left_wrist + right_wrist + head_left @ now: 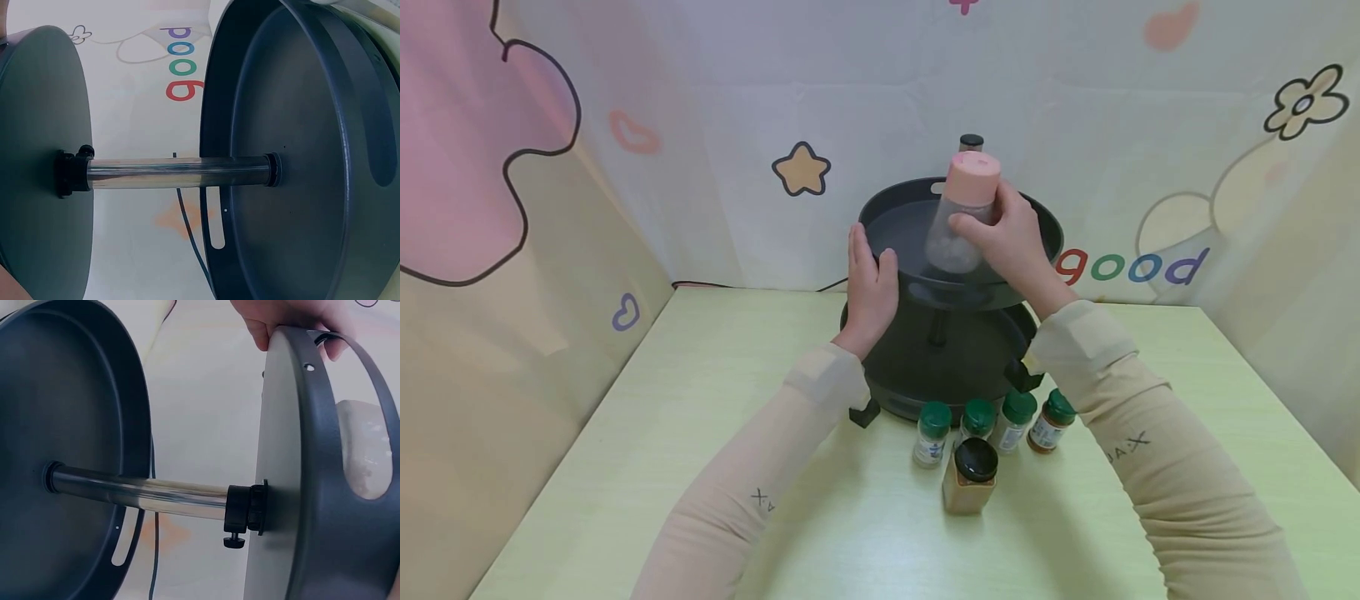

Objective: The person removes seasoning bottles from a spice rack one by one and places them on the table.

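Observation:
My right hand [1015, 237] holds a tapered clear bottle [955, 242] with a pink cap and pale contents, slightly tilted, inside the upper tray [887, 218] of a black two-tier stand. Through a handle slot, the right wrist view shows part of this bottle [362, 447]. At the upper tray's left side, my left hand [872, 287] touches the rim with its fingers straight. The right wrist view also catches that hand [300, 319] by the rim. Below is the lower tray [917, 358], joined by a metal post [181, 173].
Several green-capped spice jars [931, 446] stand before the stand's feet, with a black-capped jar [970, 492] in front of them. Another black-capped bottle [972, 142] shows behind the pink cap. A dark cable [190, 225] runs behind the stand, near the printed back cloth [730, 183].

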The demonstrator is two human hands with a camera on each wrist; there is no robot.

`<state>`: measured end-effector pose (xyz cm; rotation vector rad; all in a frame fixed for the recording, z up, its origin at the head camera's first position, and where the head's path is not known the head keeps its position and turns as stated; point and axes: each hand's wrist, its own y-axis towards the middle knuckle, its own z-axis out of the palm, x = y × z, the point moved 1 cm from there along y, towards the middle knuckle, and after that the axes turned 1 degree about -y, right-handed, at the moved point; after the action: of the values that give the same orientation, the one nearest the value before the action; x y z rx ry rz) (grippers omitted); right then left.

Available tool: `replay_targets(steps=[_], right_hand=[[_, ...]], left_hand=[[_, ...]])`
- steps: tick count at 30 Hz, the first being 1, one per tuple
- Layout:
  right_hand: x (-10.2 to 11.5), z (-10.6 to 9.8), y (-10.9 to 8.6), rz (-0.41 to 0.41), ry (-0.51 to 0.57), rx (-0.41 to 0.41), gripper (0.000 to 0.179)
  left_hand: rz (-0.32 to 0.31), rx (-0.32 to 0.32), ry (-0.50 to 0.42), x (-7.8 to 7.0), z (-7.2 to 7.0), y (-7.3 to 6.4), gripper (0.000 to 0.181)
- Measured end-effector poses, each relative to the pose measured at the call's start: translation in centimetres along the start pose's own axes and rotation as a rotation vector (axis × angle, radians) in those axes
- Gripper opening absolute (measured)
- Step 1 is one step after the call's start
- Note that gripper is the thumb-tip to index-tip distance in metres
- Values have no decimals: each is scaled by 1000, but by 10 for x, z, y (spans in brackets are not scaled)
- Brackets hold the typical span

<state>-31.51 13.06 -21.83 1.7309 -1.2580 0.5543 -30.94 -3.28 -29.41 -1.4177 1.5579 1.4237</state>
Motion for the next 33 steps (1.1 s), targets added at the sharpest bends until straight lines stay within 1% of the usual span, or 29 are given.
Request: replay_targets(steps=[11, 21, 33], right_hand=[[6, -7, -5, -49, 105, -30, 46], [9, -16, -12, -129, 210, -68, 43], [12, -28, -38, -222, 192, -67, 48]], left_hand=[[9, -8, 1, 1, 1, 1, 60], [11, -10, -5, 0, 0, 0, 61], [10, -13, -4, 0, 0, 0, 60]])
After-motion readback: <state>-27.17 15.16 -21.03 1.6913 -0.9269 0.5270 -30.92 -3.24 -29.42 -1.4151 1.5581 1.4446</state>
